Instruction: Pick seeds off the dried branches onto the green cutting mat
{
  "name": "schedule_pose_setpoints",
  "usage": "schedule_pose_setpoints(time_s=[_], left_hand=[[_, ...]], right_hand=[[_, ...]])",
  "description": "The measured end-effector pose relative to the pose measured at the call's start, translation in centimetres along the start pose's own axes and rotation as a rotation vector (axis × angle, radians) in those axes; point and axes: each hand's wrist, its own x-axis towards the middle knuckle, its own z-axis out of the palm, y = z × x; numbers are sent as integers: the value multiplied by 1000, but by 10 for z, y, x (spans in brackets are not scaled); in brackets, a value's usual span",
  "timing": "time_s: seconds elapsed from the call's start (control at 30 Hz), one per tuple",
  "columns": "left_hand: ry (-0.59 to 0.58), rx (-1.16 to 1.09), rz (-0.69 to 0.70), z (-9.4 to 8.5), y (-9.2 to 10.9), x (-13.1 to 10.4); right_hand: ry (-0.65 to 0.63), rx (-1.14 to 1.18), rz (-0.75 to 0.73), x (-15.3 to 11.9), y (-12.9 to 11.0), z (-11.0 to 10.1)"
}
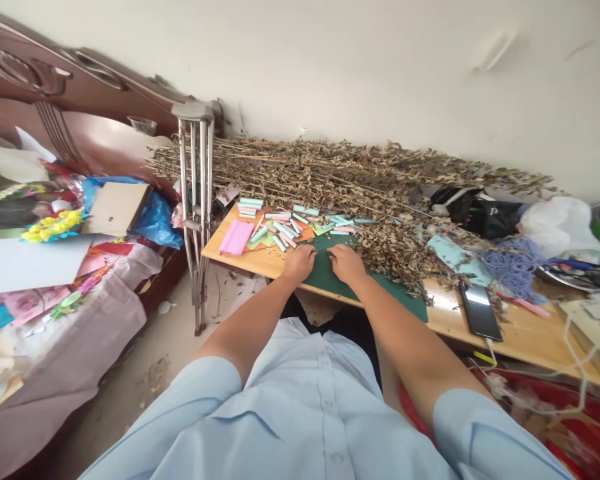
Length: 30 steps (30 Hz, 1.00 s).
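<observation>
On the dark green mat [403, 297], my left hand [300, 262] rests with its fingers curled in. A short gap to the right, my right hand [347, 262] lies in the same way, thumb side facing the left one. Whatever the fingers may hold is hidden or too small to name. Beyond my left hand are several short rolled paper tubes [285, 230] in pale blue and pink. A pink stack of paper [237, 237] sits at the table's left end, near orange and green sheets. Dried leaves [395, 257] cover the mat beside my right hand.
Long dried plant stalks [300, 167] lie along the wall. Crutches [196, 200] stand at the table's left end. A phone [480, 310] with a white cable, purple yarn [515, 263] and a white plastic bag [557, 227] are to the right. A cluttered bed [105, 300] is left.
</observation>
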Motion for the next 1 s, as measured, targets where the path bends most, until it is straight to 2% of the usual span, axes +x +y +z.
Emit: schedule_pose_setpoints(time_s=[0.33,0.47,0.67,0.87,1.0], left_hand=[[13,20,10,2,-3,1],[0,14,12,0,-3,3],[-26,22,2,-3,1,3],[-47,11,-6,-8,6,2],[-35,4,-8,-7,6,2]], right_hand=[[62,123,8,10,-16,8],[153,227,65,4,-19,10],[189,275,87,-8,-14,11],[159,303,8,-16,-1,8],[161,334,89,-19,4,4]])
